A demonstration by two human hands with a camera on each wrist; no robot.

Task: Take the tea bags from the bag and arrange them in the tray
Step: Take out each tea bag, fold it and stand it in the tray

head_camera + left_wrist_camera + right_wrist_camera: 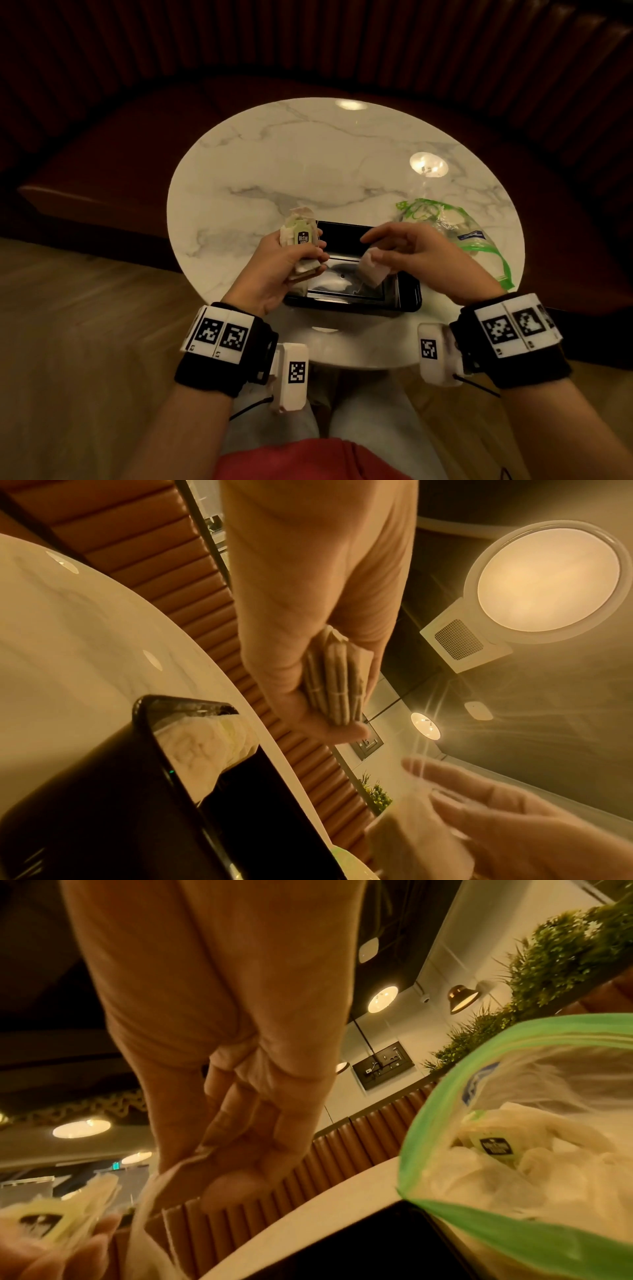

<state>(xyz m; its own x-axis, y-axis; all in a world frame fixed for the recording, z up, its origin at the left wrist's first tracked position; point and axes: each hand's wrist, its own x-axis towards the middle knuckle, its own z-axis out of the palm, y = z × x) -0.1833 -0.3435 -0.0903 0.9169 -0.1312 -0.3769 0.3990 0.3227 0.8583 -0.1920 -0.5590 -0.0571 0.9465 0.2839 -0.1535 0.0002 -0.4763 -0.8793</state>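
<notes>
Presently, a stack of tea bags [301, 240] sits clamped in the left hand [281, 270], fingers curled round it, held above the left end of the black tray [407, 294]. One single tea bag [373, 270] hangs pinched in the right hand [418, 253], over the tray's middle. The two hands stand near each other, not touching. The tray rests on the near part of the round marble table [308, 164]. The clear bag with green trim [476, 240] lies on the table just right of the tray, open, with more tea bags inside. A brown padded bench [102, 164] curves behind the table.
</notes>
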